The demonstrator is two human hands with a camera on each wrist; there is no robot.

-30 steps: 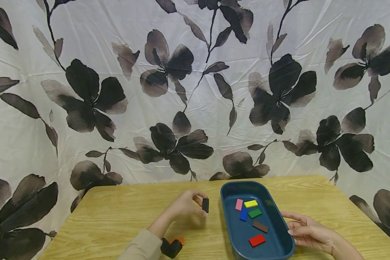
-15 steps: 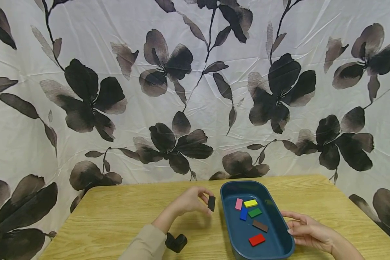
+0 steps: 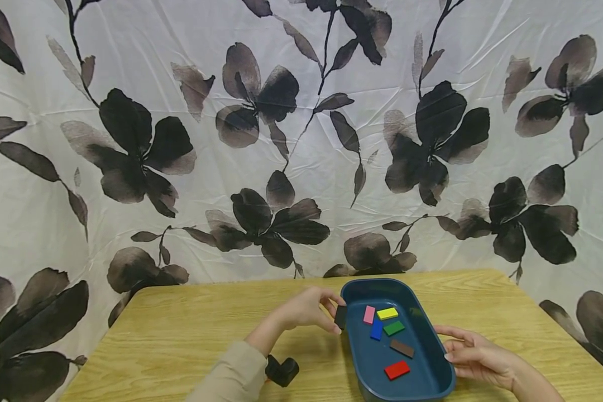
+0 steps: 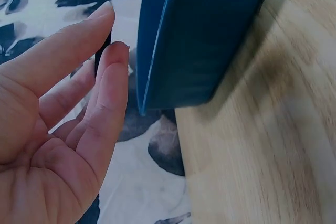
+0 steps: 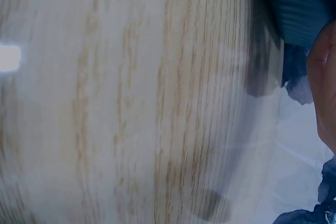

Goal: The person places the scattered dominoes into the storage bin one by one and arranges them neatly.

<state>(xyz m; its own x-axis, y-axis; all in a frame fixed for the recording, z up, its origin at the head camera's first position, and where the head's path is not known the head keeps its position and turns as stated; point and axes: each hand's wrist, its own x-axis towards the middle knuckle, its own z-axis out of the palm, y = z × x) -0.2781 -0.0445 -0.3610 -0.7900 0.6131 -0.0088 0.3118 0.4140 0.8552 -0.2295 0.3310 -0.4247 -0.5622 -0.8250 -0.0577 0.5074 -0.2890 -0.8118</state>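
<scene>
My left hand (image 3: 309,310) pinches a small black block (image 3: 340,317) between thumb and fingertips at the left rim of a dark blue bin (image 3: 357,365). In the left wrist view the block's thin dark edge (image 4: 102,56) shows between the fingers, beside the bin's wall (image 4: 194,40). Inside the bin lie small blocks: pink (image 3: 369,314), yellow (image 3: 387,314), blue (image 3: 376,329), green (image 3: 394,328), brown (image 3: 402,349) and red (image 3: 397,369). My right hand (image 3: 482,357) rests against the bin's right side with fingers loosely extended.
The bin stands on a wood-grain table (image 3: 196,329). A black rounded device (image 3: 283,371) sits by the left sleeve, with a sliver of something orange (image 3: 267,381) showing beside it. A floral cloth (image 3: 331,139) hangs behind the table.
My left hand has moved right with the black block, from over the table to the bin's left rim. The orange thing is now mostly covered. My right hand has stayed put.
</scene>
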